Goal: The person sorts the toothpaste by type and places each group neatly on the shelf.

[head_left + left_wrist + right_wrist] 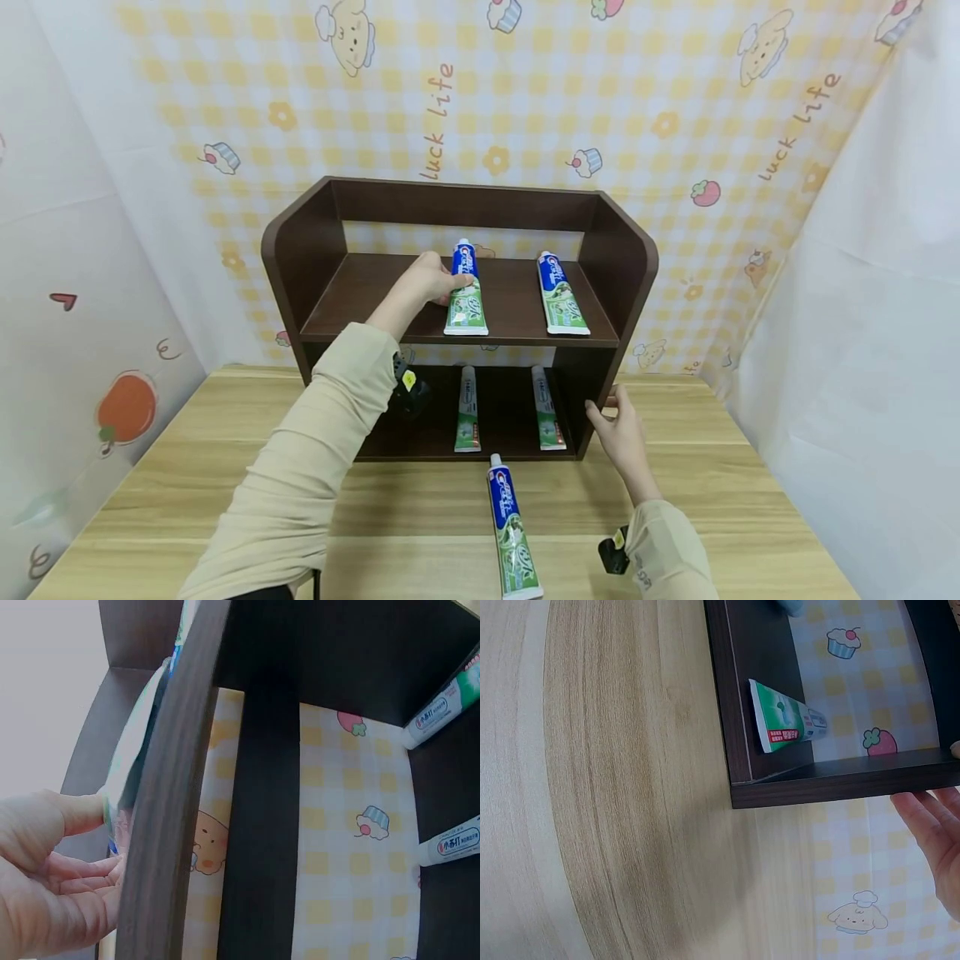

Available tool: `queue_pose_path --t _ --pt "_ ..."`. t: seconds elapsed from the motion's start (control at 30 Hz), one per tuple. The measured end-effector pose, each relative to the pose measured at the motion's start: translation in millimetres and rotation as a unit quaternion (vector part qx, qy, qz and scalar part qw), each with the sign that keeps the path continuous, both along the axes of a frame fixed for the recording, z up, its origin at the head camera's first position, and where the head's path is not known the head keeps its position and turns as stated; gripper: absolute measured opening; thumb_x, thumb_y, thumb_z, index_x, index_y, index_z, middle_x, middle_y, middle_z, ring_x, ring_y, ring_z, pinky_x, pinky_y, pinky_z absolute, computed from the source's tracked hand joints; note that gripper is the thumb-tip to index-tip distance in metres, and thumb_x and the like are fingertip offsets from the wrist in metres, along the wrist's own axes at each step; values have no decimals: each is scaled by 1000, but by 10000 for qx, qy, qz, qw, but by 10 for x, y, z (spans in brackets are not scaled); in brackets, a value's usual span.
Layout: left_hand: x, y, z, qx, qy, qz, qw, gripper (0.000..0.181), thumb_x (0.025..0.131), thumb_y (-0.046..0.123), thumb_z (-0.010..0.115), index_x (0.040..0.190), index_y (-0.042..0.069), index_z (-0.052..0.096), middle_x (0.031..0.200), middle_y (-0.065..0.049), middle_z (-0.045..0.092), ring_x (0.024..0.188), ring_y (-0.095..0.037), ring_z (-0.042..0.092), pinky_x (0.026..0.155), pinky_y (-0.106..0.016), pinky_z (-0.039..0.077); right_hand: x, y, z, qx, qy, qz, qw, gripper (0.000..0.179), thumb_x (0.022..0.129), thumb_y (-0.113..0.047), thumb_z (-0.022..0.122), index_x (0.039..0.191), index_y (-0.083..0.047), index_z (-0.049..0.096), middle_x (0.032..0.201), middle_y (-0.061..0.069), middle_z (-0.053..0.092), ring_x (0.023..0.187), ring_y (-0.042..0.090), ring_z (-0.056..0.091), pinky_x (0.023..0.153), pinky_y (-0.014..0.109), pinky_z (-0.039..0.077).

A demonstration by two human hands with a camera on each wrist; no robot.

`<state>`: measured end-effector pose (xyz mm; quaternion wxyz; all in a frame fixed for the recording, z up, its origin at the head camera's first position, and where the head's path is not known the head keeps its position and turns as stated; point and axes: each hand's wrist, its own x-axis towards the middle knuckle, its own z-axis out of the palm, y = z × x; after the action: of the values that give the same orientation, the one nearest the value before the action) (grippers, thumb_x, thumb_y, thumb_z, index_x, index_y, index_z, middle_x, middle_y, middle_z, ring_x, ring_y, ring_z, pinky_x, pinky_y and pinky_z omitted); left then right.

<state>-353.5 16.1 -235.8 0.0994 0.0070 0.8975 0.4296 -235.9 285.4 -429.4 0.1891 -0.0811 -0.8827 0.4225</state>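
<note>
My left hand [429,278] pinches a blue, white and green toothpaste tube [467,313] between thumb and fingers, over the upper board of a dark brown two-tier shelf [457,340]. Its cap points to the back. In the left wrist view the shelf board partly hides this tube and the fingertips. A matching toothpaste tube [561,298] lies to its right on the same tier. My right hand [621,435] grips the shelf's right side panel [840,785] low down, thumb on the inner side and fingers along the outer face.
Two slimmer toothpaste tubes, a middle one [467,412] and a right one [548,410], lie on the lower tier. Another blue-and-green tube [513,533] lies on the wooden table [420,517] before the shelf. A patterned cloth [525,108] hangs behind.
</note>
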Motion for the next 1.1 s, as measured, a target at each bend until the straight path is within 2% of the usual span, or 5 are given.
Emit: queue_pose_path --t 0.4,0.57,0.7,0.87,1.1 --pt "29 24 -21 -465 153 115 9987 46 89 36 56 117 0 47 105 -12 59 73 -14 59 64 -22 49 7 -1 2 11 -18 9 10000 20 89 -19 57 97 -5 45 110 27 54 94 40 64 75 45 55" --pt "68 -7 -58 -638 545 159 9963 48 86 42 60 110 0 53 104 -12 58 76 -16 56 60 -23 44 8 -5 7 30 -3 14 10000 20 89 -19 57 96 -5 45 110 27 55 94 39 64 76 45 54" --pt "84 -36 -95 -637 875 205 9939 51 83 45 62 106 0 57 107 -13 58 88 -22 55 69 -29 47 12 0 12 20 26 -9 10000 19 88 -18 57 96 -5 46 109 28 56 92 39 64 75 44 55" --pt "87 -61 -136 -458 1010 237 9936 60 83 45 62 120 -1 50 120 -15 53 106 -26 52 88 -36 49 1 5 10 119 9 -64 9999 20 88 -18 58 95 -5 45 109 28 57 92 38 65 74 45 54" --pt "131 -77 -156 163 1297 164 9913 62 85 38 62 128 2 37 122 -17 52 112 -30 50 94 -41 46 1 -1 -3 67 -14 -60 10000 21 87 -19 59 94 -6 44 110 28 56 93 39 64 73 44 54"
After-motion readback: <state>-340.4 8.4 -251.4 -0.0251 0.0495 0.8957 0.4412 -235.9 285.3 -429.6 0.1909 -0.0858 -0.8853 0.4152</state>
